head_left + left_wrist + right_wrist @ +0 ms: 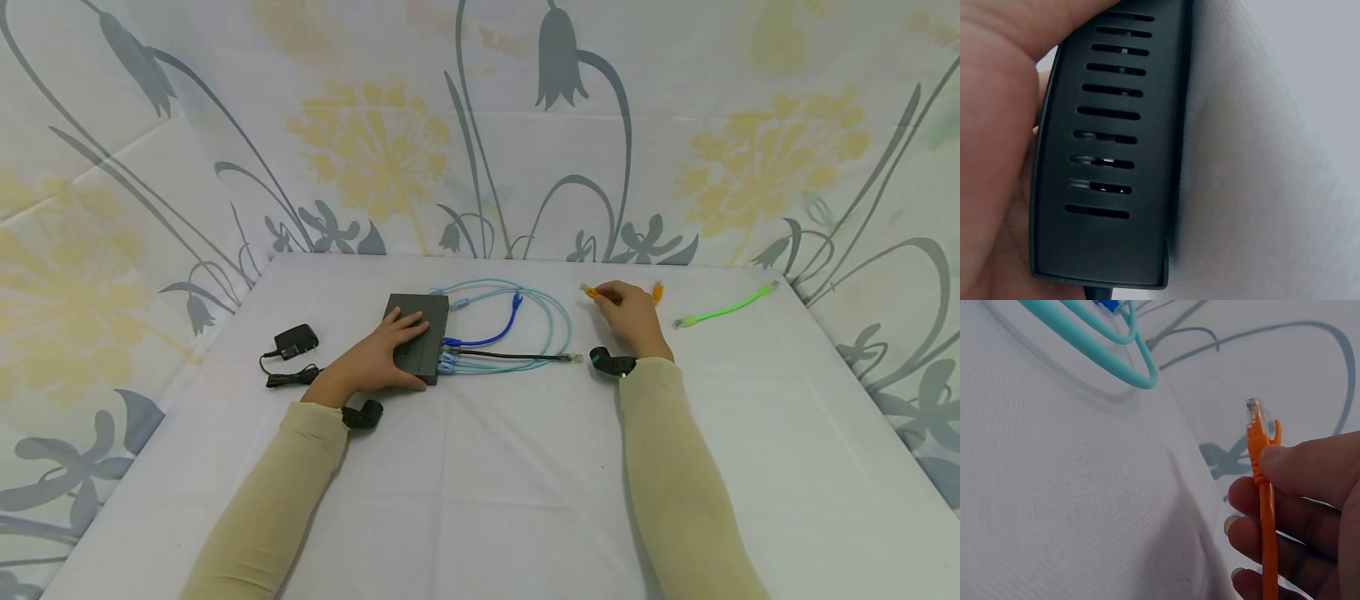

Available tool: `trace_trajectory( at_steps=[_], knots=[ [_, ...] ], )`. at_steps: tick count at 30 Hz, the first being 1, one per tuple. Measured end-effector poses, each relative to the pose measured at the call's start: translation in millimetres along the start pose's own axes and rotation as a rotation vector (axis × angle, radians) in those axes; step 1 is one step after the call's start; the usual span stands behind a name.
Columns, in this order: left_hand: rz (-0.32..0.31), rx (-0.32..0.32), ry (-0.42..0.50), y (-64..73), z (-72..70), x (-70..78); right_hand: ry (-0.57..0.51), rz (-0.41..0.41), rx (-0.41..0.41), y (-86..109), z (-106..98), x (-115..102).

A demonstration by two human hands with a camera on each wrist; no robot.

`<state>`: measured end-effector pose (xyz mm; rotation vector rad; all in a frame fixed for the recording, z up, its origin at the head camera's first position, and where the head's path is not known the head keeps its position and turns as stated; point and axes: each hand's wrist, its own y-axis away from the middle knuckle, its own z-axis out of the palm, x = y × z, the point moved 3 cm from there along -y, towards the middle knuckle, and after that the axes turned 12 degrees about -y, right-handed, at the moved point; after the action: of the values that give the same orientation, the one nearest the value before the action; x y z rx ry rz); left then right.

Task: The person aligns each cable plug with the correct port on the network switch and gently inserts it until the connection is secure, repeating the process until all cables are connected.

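Note:
My left hand (pixel 378 354) rests on a black network switch (pixel 420 304), fingers spread across its top and thumb along its near edge. In the left wrist view, the slotted side of the switch (pixel 1110 237) shows beside my palm. A blue cable (pixel 487 340), a black cable (pixel 517 356) and light-blue cables (pixel 566 321) run from its right side. My right hand (pixel 626 315) pinches an orange network cable (pixel 1267 531) just behind its clear plug, between thumb and fingers. The plug points up in the right wrist view. The cable's other end sticks out behind the hand.
A short green cable (pixel 723 312) lies at the right on the white tablecloth (pixel 510 483). To the left is a black power adapter (pixel 296 340) with its cord bundled. A patterned cloth (pixel 495 125) hangs behind the table.

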<state>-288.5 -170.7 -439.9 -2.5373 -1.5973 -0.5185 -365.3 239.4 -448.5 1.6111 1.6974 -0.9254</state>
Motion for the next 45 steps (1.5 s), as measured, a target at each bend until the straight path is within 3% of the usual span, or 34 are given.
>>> trace_trajectory(
  at_steps=[22,40,45],
  knots=[
    [-0.002,0.003,0.002,-1.9,3.2,-2.5,0.006,-0.077,0.0,-2.6,7,-13],
    [0.005,-0.002,-0.007,-1.6,0.6,-0.8,0.006,-0.077,-0.084,-2.4,19,-28],
    [0.004,-0.001,-0.004,-1.3,1.3,-0.9,0.007,-0.121,-0.097,-1.7,24,-32]
  ],
)
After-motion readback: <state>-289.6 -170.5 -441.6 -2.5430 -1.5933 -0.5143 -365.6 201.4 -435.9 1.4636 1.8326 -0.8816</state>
